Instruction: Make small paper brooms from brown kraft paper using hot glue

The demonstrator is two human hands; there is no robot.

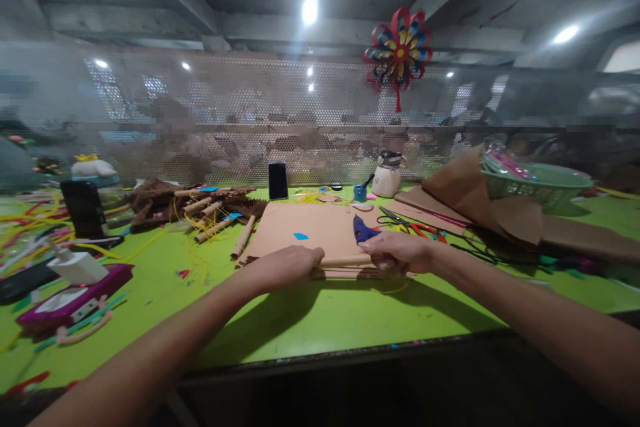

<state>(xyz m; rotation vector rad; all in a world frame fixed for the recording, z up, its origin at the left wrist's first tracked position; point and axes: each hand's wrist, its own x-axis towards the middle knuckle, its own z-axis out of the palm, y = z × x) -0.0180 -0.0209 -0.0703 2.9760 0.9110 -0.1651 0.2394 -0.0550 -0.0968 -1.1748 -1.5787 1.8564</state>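
The left hand's (287,267) fingers rest on the kraft paper's (295,217) near edge, pinch unclear; the right hand (403,252) grasps a blue tool (364,232). Uneven pressure could skew the edge between both hands' fingers.

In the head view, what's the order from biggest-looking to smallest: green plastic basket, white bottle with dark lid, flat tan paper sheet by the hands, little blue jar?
1. Tan paper sheet
2. Green basket
3. White bottle
4. Blue jar

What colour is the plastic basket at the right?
The plastic basket is pale green, clearest in the head view.
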